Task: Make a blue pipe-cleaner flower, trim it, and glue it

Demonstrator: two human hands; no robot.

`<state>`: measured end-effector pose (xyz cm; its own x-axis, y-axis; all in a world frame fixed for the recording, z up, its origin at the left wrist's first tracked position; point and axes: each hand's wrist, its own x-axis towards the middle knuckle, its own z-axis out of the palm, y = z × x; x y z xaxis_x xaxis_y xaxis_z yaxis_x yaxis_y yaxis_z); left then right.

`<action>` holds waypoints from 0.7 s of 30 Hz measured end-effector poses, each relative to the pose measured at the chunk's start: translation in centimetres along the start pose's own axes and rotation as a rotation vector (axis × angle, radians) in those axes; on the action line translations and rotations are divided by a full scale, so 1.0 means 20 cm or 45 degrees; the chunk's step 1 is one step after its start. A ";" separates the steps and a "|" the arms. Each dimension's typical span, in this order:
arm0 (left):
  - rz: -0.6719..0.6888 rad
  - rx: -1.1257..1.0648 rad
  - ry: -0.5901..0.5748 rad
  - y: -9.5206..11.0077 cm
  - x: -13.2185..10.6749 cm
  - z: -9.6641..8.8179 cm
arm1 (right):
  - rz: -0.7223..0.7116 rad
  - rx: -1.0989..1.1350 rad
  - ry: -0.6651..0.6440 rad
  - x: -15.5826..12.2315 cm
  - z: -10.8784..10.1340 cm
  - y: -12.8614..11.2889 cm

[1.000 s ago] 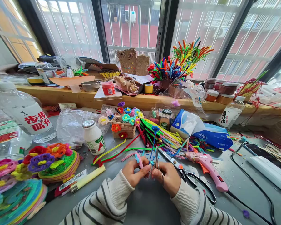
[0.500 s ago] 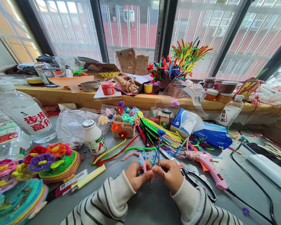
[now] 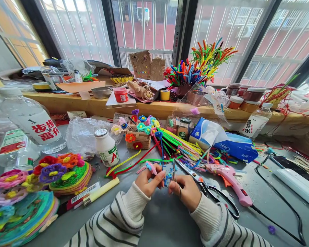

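Note:
My left hand (image 3: 148,182) is closed around a blue pipe-cleaner flower (image 3: 159,134) whose stem stands upright from the fingers. A pink and light-blue pipe-cleaner piece (image 3: 151,168) also sticks out of that hand. My right hand (image 3: 187,190) grips small metal scissors (image 3: 174,174), their blades pointing up and away from me. A narrow gap separates the scissors from the left fingers. Blue fuzzy scraps (image 3: 169,177) lie on the table just behind the hands. The ends inside both fists are hidden.
Large black-handled scissors (image 3: 208,187) and a pink glue gun (image 3: 233,181) with its cord lie at right. Ahead are a woven flower basket (image 3: 139,142), loose pipe cleaners (image 3: 180,140) and a white bottle (image 3: 106,147). Stacked colourful discs with flowers (image 3: 28,219) stand at left.
My hands have drawn slightly apart. The blue flower has shifted left with my left hand, away from the small scissors, and the pink piece has tipped lower. The view has shifted slightly.

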<state>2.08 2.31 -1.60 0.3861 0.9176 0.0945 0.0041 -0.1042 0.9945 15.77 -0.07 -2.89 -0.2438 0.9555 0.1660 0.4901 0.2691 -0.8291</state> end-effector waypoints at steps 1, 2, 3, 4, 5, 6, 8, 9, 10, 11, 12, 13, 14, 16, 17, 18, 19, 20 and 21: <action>0.010 0.025 0.015 0.00 0.00 0.00 | -0.019 -0.023 -0.039 0.00 0.01 0.00; 0.023 0.055 0.020 0.01 0.00 0.00 | -0.031 -0.045 -0.069 0.00 0.01 0.00; 0.038 0.083 0.015 0.01 0.00 0.00 | -0.040 -0.065 -0.090 0.00 0.01 0.00; 0.055 0.107 0.002 0.01 0.00 0.00 | -0.047 -0.081 -0.104 0.00 0.01 0.00; 0.071 0.125 -0.015 0.01 -0.01 0.00 | -0.052 -0.093 -0.113 0.00 0.01 -0.01; 0.085 0.143 -0.029 0.02 -0.01 0.00 | -0.054 -0.104 -0.114 0.00 0.01 -0.01; 0.105 0.187 -0.046 0.02 -0.01 0.00 | -0.053 -0.120 -0.104 0.00 0.01 -0.01; 0.113 0.212 -0.051 0.03 -0.01 0.00 | -0.051 -0.124 -0.097 0.00 0.01 -0.01; 0.119 0.234 -0.056 0.03 -0.01 0.00 | -0.051 -0.122 -0.088 0.00 0.01 -0.01; 0.125 0.254 -0.059 0.03 -0.01 0.00 | -0.054 -0.114 -0.079 0.00 0.01 -0.01; 0.130 0.270 -0.062 0.04 -0.01 0.00 | -0.059 -0.103 -0.070 0.00 0.01 -0.01; 0.132 0.285 -0.062 0.04 -0.01 0.00 | -0.065 -0.092 -0.061 0.00 0.01 -0.01; 0.131 0.301 -0.060 0.04 -0.01 0.00 | -0.069 -0.083 -0.051 0.00 0.01 -0.01; 0.122 0.333 -0.054 0.05 -0.01 0.01 | -0.076 -0.075 -0.022 0.00 0.02 -0.01; 0.115 0.346 -0.051 0.06 -0.02 0.01 | -0.077 -0.079 -0.001 0.00 0.02 -0.01; 0.106 0.354 -0.047 0.06 -0.02 0.01 | -0.079 -0.086 0.028 0.00 0.02 -0.02; 0.099 0.360 -0.044 0.06 -0.02 0.01 | -0.082 -0.094 0.061 0.00 0.02 -0.02; 0.092 0.362 -0.044 0.06 -0.02 0.01 | -0.085 -0.101 0.093 0.00 0.02 -0.02; 0.087 0.363 -0.045 0.06 -0.02 0.01 | -0.088 -0.106 0.119 0.00 0.02 -0.02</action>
<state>2.19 1.76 -0.46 0.4263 0.8913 0.1543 0.2342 -0.2735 0.9329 15.30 -0.20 -2.81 -0.2021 0.9405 0.2732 0.5435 0.3398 -0.7675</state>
